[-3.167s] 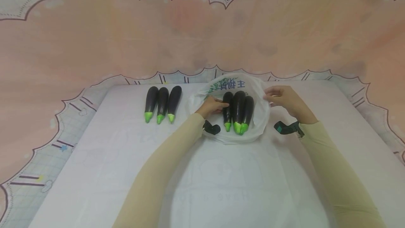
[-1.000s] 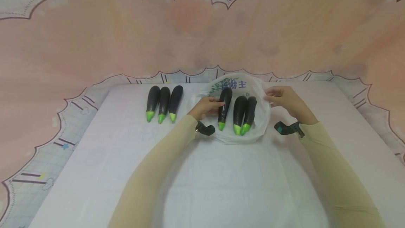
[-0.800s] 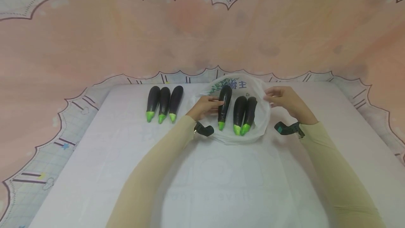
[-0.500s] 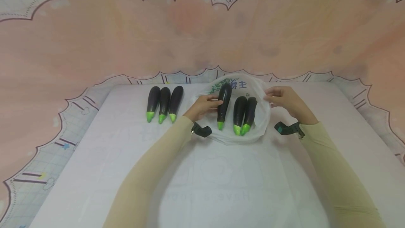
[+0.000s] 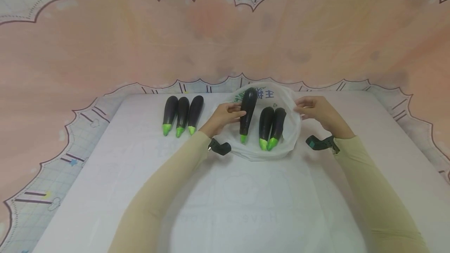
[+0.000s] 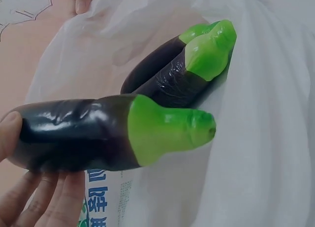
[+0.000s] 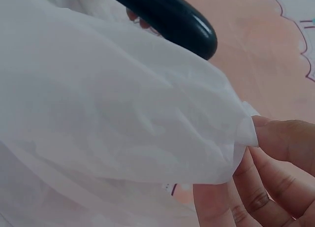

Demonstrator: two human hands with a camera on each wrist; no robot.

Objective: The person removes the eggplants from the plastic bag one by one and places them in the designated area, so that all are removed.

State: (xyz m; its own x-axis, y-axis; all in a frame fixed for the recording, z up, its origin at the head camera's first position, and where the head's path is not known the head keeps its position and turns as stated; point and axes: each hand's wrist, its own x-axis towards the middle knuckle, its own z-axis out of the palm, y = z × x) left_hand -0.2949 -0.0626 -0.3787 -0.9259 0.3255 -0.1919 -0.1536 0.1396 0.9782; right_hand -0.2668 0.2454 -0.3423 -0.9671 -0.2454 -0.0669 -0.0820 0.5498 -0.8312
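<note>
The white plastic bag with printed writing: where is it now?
In the head view, the white plastic bag lies right of the row of three long, dark, green-tipped eggplants, its rim pinched by the right hand.

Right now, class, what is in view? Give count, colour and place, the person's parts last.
bag: 1, white, on the table
bagged eggplants: 2, black and green, inside it
held eggplant: 1, black and green, at bag's mouth
loose eggplants: 3, black and green, left of bag
table: 1, white, underneath
backdrop: 1, peach and white, behind
sleeves: 2, pale yellow, one each side
wrist cameras: 2, black, one per sleeve
left hand: 1, gripping held eggplant
right hand: 1, pinching bag's rim
</note>
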